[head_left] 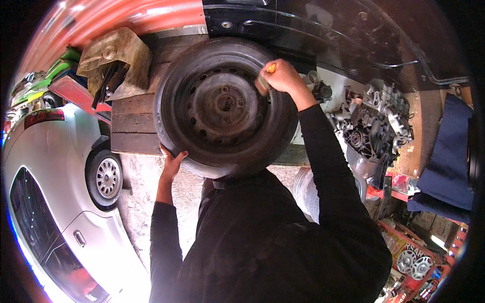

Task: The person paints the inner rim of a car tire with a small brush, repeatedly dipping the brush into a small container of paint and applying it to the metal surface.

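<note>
A car wheel [226, 103], a black tyre on a dark, dirty steel rim, leans against my body over the front edge of a wooden bench. My left hand [173, 162] grips the tyre's lower left edge, thumb on the sidewall and the other fingers hidden behind it. In my right hand [284, 76] is a paintbrush [262, 85] with an orange handle, closed in my fingers. Its bristles are at the upper right of the rim, close to or touching the metal; which one I cannot tell.
The plank bench [132, 118] carries a grimy cut-open container [113, 58] with tools. An engine [376, 126] stands to the right beside dark blue cloth [447, 156]. A white car [76, 202] is parked at left. Another tyre [306, 194] stands below the bench. Hubcaps [414, 264] lie lower right.
</note>
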### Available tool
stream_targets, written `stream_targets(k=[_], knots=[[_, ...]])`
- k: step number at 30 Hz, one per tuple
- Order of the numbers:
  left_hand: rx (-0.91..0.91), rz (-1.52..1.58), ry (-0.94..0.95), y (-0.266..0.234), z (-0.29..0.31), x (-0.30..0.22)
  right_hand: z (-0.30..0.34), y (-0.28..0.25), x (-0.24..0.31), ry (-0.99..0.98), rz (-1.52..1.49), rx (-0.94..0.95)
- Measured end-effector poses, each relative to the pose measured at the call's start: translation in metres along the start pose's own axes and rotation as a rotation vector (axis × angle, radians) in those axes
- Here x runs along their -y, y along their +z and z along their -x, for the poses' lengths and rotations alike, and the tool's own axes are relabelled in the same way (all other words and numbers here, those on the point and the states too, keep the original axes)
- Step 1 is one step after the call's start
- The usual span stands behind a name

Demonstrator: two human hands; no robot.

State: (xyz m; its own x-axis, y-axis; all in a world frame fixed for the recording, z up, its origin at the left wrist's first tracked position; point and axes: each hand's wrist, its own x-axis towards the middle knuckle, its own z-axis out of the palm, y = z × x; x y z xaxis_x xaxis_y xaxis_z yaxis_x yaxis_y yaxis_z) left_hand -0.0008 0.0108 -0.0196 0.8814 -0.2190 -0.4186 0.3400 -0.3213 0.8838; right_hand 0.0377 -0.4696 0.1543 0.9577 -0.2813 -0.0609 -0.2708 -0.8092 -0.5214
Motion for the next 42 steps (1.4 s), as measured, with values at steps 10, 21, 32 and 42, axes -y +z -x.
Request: stream_targets(k=[10,21,32,42], knots=[[0.033,-0.056,-0.038,-0.003,0.001,-0.002,-0.001,0.009,0.012,-0.062,0.227,-0.001],[0.087,0.078,0.019,-0.001,-0.001,0.008,0.057,0.048,0.036,-0.205,0.031,-0.029],[0.024,-0.038,0.03,0.003,-0.002,0.007,0.063,0.048,0.031,-0.217,-0.077,-0.057],[0.059,0.025,0.062,0.002,-0.003,0.003,0.07,0.049,0.02,-0.206,-0.156,-0.076]])
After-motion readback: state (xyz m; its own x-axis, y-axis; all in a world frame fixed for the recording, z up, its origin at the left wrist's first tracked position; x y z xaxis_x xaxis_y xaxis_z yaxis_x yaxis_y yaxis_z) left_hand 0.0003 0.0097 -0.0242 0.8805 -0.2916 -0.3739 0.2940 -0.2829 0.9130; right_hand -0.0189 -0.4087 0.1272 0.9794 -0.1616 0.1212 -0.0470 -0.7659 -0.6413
